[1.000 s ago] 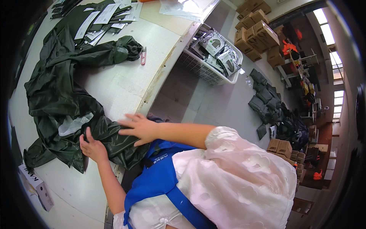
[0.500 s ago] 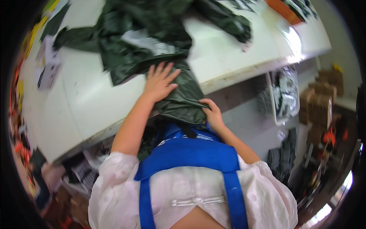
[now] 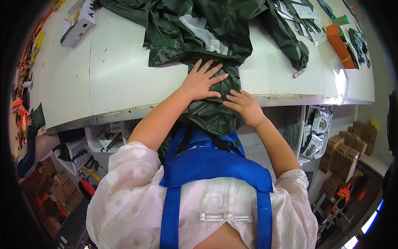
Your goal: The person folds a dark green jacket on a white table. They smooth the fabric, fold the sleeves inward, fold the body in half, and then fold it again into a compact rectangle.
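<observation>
While the glossy dark-green fabric garment (image 3: 226, 29) lies partly overhanging the long white table (image 3: 124, 70), the left hand (image 3: 202, 83) rests palm-down on it, fingers spread; the right hand (image 3: 247, 108) angles inward, fingers loosely extended over its side.

Text check | white box (image 3: 85, 27): bold dark capitals, cut off by the frame | green garment (image 3: 172, 39): white label (image 3: 215, 46), fine dark print | blue apron (image 3: 215, 168): pale lettering, half hidden in folds | plastic packages (image 3: 321, 121) at right: dark lettering | loose papers (image 3: 304, 11): seemingly printed lines, too small to read
</observation>
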`<state>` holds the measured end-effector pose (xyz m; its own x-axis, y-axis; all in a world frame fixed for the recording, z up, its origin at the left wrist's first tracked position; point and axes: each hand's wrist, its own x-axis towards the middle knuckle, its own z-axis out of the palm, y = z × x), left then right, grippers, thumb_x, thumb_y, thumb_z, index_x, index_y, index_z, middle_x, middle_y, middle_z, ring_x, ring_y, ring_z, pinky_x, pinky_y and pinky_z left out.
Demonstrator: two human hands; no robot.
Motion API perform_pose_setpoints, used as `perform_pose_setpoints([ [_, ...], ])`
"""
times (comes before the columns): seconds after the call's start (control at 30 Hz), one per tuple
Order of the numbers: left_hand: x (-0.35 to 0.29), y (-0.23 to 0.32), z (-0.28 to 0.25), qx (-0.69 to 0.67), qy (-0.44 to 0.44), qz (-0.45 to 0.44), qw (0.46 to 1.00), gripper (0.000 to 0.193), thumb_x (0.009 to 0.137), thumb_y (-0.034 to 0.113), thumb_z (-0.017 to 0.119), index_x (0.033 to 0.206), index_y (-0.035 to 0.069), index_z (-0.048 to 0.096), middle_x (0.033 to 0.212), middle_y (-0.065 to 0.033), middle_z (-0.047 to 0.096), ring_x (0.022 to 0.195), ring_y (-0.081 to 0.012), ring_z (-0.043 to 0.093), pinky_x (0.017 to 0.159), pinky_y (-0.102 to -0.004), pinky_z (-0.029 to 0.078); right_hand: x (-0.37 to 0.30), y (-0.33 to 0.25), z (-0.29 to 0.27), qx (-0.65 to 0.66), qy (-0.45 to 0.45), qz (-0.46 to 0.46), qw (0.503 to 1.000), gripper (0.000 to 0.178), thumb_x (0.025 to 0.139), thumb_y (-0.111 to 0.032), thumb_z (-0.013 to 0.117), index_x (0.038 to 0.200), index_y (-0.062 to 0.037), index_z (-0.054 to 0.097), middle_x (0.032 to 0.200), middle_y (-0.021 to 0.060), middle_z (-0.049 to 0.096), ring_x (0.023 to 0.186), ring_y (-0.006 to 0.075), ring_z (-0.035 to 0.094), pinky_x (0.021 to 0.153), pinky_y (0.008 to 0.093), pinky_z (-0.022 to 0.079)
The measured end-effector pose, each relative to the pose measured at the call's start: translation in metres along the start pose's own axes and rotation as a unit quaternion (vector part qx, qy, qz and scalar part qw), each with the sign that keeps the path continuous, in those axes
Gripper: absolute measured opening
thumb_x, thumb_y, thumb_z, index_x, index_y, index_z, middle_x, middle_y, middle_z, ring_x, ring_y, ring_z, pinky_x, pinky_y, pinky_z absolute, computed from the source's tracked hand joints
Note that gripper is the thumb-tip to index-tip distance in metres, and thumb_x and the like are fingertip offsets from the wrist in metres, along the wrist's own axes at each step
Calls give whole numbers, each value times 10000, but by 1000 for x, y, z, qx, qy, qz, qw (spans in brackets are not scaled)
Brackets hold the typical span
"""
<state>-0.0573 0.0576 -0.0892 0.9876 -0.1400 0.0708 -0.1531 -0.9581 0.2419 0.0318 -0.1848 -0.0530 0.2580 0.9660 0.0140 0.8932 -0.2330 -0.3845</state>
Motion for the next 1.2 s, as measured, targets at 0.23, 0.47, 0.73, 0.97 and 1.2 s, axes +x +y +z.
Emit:
perform_pose_setpoints([
  [0.23,4,-43,-28,-525,38,-185,830,366,904,192,516,1260,120,561,1268,-89,577,1200,-284,510,1055,-450,327,75,22,3,166,-96,419,888,664,846,-600,529,940,43,665,911,269,655,907,422,627,788,457,495],
  [0.47,-33,67,-45,-149,75,-115,979,334,779,217,685,1070,58,636,993,-98,620,933,-291,570,849,-394,449,90,11,-8,89,-164,397,898,656,810,-595,590,968,39,649,889,239,667,886,398,646,751,467,513],
  [0.73,-44,52,0,-126,145,-66,979,253,788,157,649,1020,64,613,878,-102,639,869,-287,601,777,-378,473,37,-23,-10,-4,149,-7,989,466,728,-208,717,1154,-87,569,1160,107,591,1120,289,536,962,414,400],
  [0.97,5,10,-28,-247,-92,-211,941,234,889,222,585,1016,56,478,845,-189,648,815,-386,616,701,-468,469,61,-20,-22,-38,144,-37,988,382,736,-160,703,1106,-122,616,1074,30,595,1018,233,549,895,377,422],
  [1.2,20,40,-56,-22,179,-92,979,159,743,192,672,853,99,607,925,-51,549,910,-261,519,802,-397,409,78,41,13,154,60,25,986,276,775,-171,686,1017,-43,654,918,126,648,896,321,605,793,402,476],
])
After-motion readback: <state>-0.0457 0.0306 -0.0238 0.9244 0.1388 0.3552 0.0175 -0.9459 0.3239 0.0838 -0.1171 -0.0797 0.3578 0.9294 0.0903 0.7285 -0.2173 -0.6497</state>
